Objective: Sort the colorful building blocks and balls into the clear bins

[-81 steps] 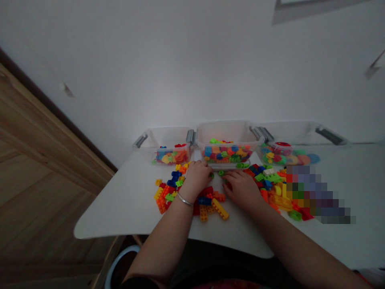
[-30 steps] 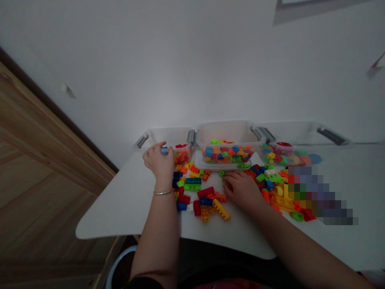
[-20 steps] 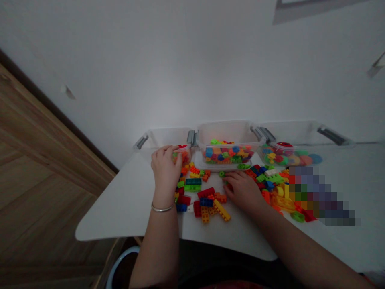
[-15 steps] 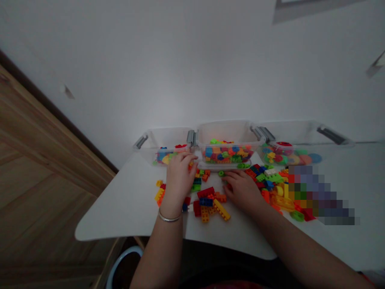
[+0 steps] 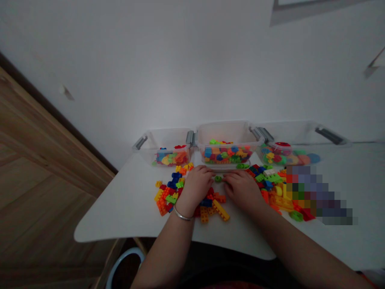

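Observation:
A small round green toy piece (image 5: 218, 178) shows between my two hands above the white table. My right hand (image 5: 243, 190) has its thumb and fingers pinched at the piece's right side. Close by on the left, my left hand (image 5: 197, 186) wears a silver bangle, its fingers curled toward the same green piece. Whatever those fingers hold, if anything, is hidden. Loose building bricks lie under and around my left wrist, among them a long yellow brick (image 5: 221, 210), a dark blue brick (image 5: 206, 202) and orange bricks (image 5: 162, 207).
Three clear plastic bins with grey latches stand along the wall: a left bin (image 5: 164, 136), a middle bin (image 5: 228, 134) and a right bin (image 5: 296, 134), each with colourful pieces. Another brick pile (image 5: 272, 182) lies right of my right hand, beside a blurred-out patch. The table's rounded edge (image 5: 80, 237) is at left.
My left hand has moved right and toward me, from near the left bin to beside the green piece. The green piece has shifted slightly left and nearer; my right hand has barely moved.

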`<state>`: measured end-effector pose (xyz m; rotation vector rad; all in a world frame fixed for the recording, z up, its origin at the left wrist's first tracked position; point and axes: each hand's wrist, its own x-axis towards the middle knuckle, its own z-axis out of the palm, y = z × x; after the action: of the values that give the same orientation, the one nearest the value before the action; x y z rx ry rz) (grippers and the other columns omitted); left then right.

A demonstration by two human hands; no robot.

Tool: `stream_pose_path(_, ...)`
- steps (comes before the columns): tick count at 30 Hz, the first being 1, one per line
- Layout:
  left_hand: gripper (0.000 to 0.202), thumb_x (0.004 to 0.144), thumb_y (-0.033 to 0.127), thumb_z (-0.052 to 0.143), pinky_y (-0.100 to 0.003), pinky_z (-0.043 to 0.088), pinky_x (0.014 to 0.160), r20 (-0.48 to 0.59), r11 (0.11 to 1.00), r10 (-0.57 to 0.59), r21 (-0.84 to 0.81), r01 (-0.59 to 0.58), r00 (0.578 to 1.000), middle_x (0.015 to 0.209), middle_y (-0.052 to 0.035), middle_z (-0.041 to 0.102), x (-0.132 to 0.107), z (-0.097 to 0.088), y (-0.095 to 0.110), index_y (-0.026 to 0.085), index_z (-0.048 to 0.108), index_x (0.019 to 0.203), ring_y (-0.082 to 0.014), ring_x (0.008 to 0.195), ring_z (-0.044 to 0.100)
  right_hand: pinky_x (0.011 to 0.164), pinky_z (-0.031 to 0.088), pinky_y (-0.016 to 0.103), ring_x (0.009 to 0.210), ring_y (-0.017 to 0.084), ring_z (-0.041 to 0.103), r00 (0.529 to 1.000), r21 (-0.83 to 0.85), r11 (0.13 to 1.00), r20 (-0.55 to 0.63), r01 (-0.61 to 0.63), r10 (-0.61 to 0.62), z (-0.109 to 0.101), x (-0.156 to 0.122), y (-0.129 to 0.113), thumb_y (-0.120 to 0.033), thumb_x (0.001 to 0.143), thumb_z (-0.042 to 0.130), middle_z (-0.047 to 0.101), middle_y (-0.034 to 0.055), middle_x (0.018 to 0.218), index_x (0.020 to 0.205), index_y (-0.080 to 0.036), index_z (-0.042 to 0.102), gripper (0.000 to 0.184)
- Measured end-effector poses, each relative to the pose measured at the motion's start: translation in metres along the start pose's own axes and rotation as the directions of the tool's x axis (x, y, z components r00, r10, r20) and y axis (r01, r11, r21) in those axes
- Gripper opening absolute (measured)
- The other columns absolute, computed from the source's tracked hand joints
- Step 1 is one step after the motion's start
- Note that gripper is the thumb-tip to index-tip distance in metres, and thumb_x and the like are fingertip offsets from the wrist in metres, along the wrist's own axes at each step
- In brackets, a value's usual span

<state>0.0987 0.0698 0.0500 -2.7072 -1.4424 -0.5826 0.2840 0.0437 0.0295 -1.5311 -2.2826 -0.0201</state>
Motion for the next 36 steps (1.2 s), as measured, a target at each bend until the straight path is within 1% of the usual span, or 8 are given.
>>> stream_pose_path(3, 0.022, 0.085, 0.013, 0.063, -0.039, 0.048, 0.099, 0.023, 1.0, 0.018, 0.004, -0.019, 1.0, 0.108, -0.0053, 0.073, 0.0, 0.003, 0.001, 0.02, 0.072, 0.103, -0.0236, 0.107, 0.061, 0.104, 0.038, 0.04, 0.113, 0.025, 0.057, 0.998, -0.018, 0.998, 0.0, -0.061, 0.061, -0.001, -0.001, -0.001, -0.025, 0.087, 0.051, 0.071, 0.0083, 0.115, 0.111, -0.019, 0.071, 0.031)
stream_pose_path(7, 0.023, 0.086, 0.015, 0.063, -0.041, 0.047, 0.1, 0.059, 0.999, 0.043, 0.003, -0.043, 0.997, 0.106, -0.005, 0.073, 0.0, 0.003, 0.003, 0.021, 0.071, 0.107, -0.0244, 0.112, 0.06, 0.103, 0.038, 0.042, 0.118, 0.029, 0.054, 0.992, -0.051, 0.991, 0.036, -0.121, 0.123, -0.003, -0.001, -0.002, -0.027, 0.083, 0.056, 0.068, 0.0118, 0.121, 0.126, -0.014, 0.063, 0.045)
stream_pose_path(10, 0.024, 0.086, 0.017, 0.064, -0.038, 0.046, 0.101, 0.081, 0.997, 0.075, -0.01, -0.074, 0.994, 0.106, -0.0027, 0.074, 0.001, 0.004, 0.004, 0.024, 0.071, 0.108, -0.0221, 0.113, 0.059, 0.104, 0.038, 0.043, 0.119, 0.029, 0.053, 0.99, -0.053, 0.99, 0.054, -0.128, 0.131, -0.004, -0.002, -0.001, -0.028, 0.082, 0.057, 0.067, 0.0113, 0.123, 0.126, -0.014, 0.062, 0.046)
stream_pose_path(15, 0.035, 0.088, 0.02, 0.062, -0.04, 0.043, 0.104, 0.067, 0.996, 0.093, 0.006, -0.094, 0.993, 0.12, -0.0028, 0.069, 0.003, 0.006, 0.005, 0.026, 0.065, 0.123, -0.0229, 0.117, 0.056, 0.101, 0.04, 0.041, 0.117, 0.029, 0.053, 0.993, -0.057, 0.993, 0.044, -0.103, 0.106, -0.002, -0.002, 0.003, -0.028, 0.081, 0.059, 0.066, 0.0102, 0.123, 0.118, -0.017, 0.066, 0.04)
stream_pose_path(23, 0.026, 0.088, 0.025, 0.064, -0.043, 0.042, 0.101, 0.139, 0.988, 0.126, 0.068, -0.136, 0.982, 0.11, -0.0035, 0.072, 0.009, 0.005, 0.004, 0.026, 0.069, 0.113, -0.0241, 0.114, 0.058, 0.1, 0.041, 0.041, 0.116, 0.029, 0.053, 0.995, -0.076, 0.994, 0.057, -0.081, 0.086, 0.001, -0.001, 0.005, -0.028, 0.082, 0.059, 0.065, 0.0105, 0.123, 0.115, -0.017, 0.068, 0.036)
stream_pose_path(28, 0.027, 0.083, 0.025, 0.07, -0.047, 0.039, 0.103, 0.144, 0.988, 0.116, 0.087, -0.129, 0.983, 0.107, -0.0033, 0.073, 0.013, 0.002, 0.007, 0.026, 0.07, 0.109, -0.0267, 0.114, 0.058, 0.1, 0.041, 0.042, 0.116, 0.029, 0.053, 0.993, -0.078, 0.993, 0.07, -0.084, 0.09, 0.001, -0.001, 0.004, -0.028, 0.083, 0.058, 0.065, 0.0106, 0.124, 0.114, -0.017, 0.069, 0.035)
stream_pose_path(32, 0.027, 0.08, 0.03, 0.073, -0.054, 0.03, 0.11, 0.135, 0.983, 0.115, 0.127, -0.132, 0.984, 0.105, -0.003, 0.074, 0.017, 0.003, 0.01, 0.028, 0.072, 0.107, -0.0295, 0.117, 0.055, 0.1, 0.04, 0.041, 0.116, 0.028, 0.053, 0.993, -0.074, 0.994, 0.078, -0.079, 0.085, 0.0, -0.001, 0.004, -0.028, 0.083, 0.056, 0.065, 0.0107, 0.124, 0.114, -0.017, 0.069, 0.035)
stream_pose_path(36, 0.02, 0.078, 0.029, 0.073, -0.051, 0.033, 0.108, 0.11, 0.977, 0.134, 0.151, -0.149, 0.985, 0.093, -0.0044, 0.075, 0.023, 0.005, 0.011, 0.026, 0.074, 0.098, -0.0275, 0.107, 0.058, 0.1, 0.041, 0.041, 0.117, 0.028, 0.053, 0.993, -0.074, 0.994, 0.082, -0.079, 0.085, 0.0, 0.0, 0.005, -0.028, 0.083, 0.057, 0.066, 0.0109, 0.123, 0.113, -0.017, 0.069, 0.034)
